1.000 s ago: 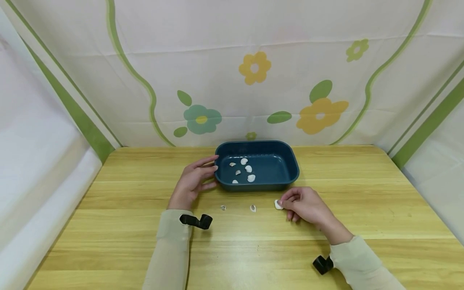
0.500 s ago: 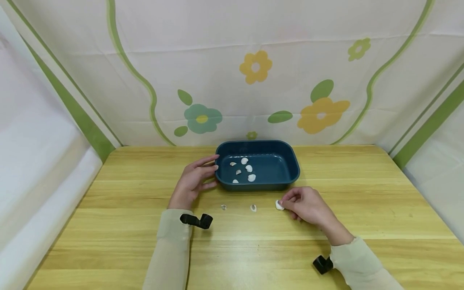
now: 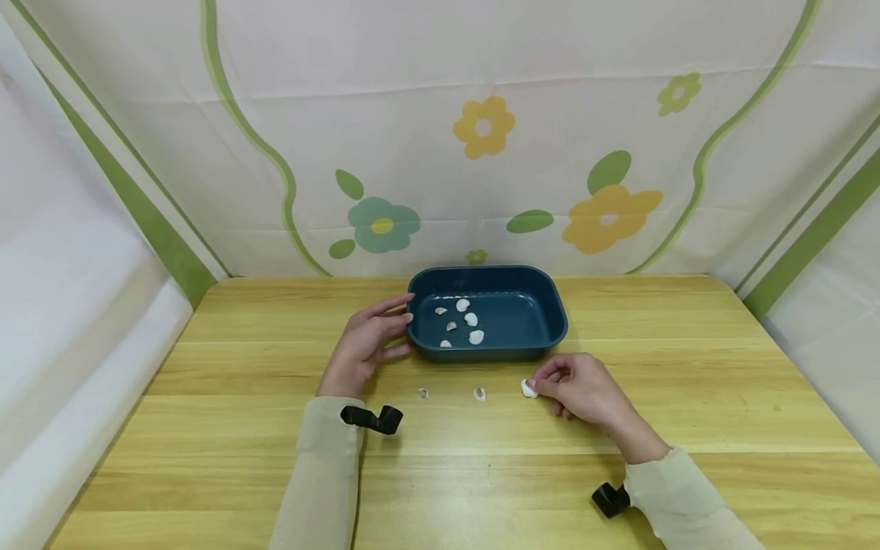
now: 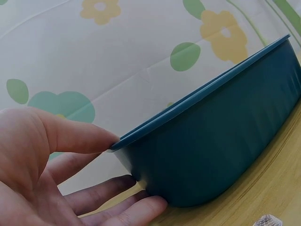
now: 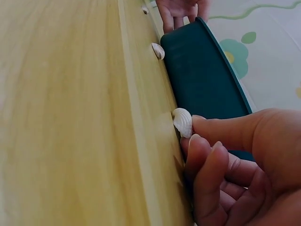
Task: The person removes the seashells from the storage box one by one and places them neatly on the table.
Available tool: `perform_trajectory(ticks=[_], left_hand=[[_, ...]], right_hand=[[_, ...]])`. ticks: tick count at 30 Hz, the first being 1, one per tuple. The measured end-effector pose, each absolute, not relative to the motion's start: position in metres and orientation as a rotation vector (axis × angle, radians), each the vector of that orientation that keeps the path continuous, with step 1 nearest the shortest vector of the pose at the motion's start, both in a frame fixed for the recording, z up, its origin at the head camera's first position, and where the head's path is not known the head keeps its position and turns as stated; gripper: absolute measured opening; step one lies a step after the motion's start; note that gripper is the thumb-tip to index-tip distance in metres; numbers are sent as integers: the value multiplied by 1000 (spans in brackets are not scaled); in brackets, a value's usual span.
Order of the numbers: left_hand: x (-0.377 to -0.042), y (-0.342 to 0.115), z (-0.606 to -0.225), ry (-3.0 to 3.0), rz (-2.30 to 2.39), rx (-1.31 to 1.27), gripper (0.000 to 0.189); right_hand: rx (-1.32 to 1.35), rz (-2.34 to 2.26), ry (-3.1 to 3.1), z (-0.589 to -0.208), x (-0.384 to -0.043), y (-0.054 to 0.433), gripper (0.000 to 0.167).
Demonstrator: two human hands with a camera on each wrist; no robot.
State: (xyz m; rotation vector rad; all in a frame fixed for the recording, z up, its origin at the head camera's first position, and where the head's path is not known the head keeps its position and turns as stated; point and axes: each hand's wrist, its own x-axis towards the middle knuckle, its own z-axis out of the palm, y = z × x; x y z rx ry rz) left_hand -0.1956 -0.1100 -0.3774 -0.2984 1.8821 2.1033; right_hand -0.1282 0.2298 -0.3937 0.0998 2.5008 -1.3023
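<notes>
A dark blue rectangular tray (image 3: 529,355) stands at the back of the wooden table. My left hand (image 3: 364,341) rests its fairly straight fingers against the tray's left end; in the left wrist view the thumb (image 4: 80,136) touches the rim. Between thumb and fingertips, my right hand (image 3: 580,389) pinches a ribbed white seashell (image 5: 182,122) in front of the tray's right end. Whether that shell touches the table, I cannot tell. Two other seashells lie in front of the tray, one in the middle (image 3: 480,395) and a smaller shell (image 3: 423,393) to the left.
Several seashells, among them a white shell (image 3: 477,337), lie in the left half of the tray. Behind the table (image 3: 440,489) hangs a white curtain (image 3: 412,114) with printed flowers. Each wrist bears a small black camera mount, such as the left mount (image 3: 373,418).
</notes>
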Motion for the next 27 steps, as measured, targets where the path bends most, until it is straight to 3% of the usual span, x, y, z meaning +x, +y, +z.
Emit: perform_trajectory(ticks=[27], left_hand=[[-196, -109, -378, 1874, 2096, -298, 47]], right_hand=[[56, -1279, 2557, -394, -128, 230, 16]])
